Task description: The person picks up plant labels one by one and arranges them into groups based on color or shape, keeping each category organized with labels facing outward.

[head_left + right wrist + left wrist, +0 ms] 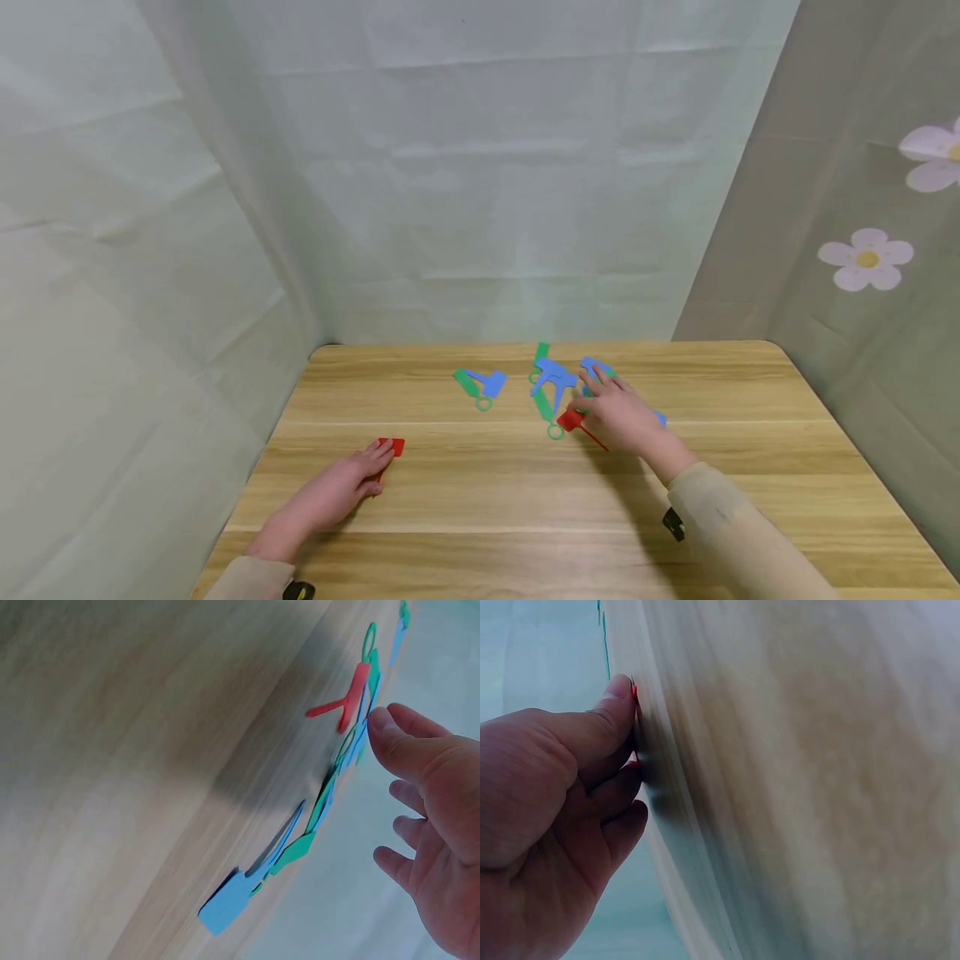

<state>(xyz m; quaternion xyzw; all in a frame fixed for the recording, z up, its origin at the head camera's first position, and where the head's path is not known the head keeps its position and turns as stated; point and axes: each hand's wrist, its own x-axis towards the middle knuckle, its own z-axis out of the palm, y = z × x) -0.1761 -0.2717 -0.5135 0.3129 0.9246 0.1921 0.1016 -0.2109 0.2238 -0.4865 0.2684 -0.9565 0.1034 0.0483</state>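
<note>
On the table's left side, my left hand (341, 492) rests its fingers on a flat red T-shaped tag (397, 447). In the left wrist view, only thin red edges of that tag (635, 691) show by the thumb and fingertips. My right hand (618, 414) hovers over a cluster of tags at the right, its fingers spread and holding nothing. Nearest to it lies a second red T-shaped tag (570, 419), its thin stem pointing towards me. Blue T-shaped tags (551, 369) and green tags with ring ends (543, 406) overlap beside it. The right hand partly hides several of them.
Farther left of the cluster, a blue T-shaped tag (493, 383) and a green ring-ended tag (467, 383) lie together. The wooden table (487, 517) meets hanging pale cloth (487, 208) at its back and sides.
</note>
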